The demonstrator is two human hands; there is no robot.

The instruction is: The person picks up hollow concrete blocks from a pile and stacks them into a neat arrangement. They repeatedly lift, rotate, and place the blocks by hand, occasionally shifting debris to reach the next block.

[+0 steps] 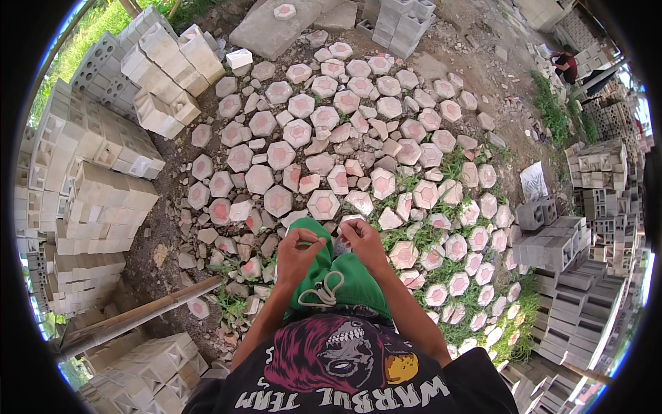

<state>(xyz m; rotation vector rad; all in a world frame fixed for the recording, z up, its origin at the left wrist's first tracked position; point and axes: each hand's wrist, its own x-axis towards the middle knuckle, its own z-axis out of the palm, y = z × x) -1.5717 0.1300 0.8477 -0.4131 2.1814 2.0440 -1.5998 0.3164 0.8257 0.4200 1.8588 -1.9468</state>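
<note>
My left hand [299,250] is held in front of my green shorts [352,279], its fingers curled in and the thumb near the fingertips. A short way to its right, my right hand [363,243] is closed in a similar pinch. A small gap lies between the two hands. Whatever is in either pinch, if anything, is too small to make out. A white drawstring [322,290] hangs looped at the waist of the shorts, below both hands. Beyond the fingers, hexagonal paving blocks [323,205] with reddish centres lie on the ground.
Stacked concrete blocks [103,200] line the left side. More hollow blocks [552,245] stand at the right. A bamboo pole [148,314] juts in at lower left. Broken rubble and grass [448,165] lie among the pavers. Another person [567,65] is far off at upper right.
</note>
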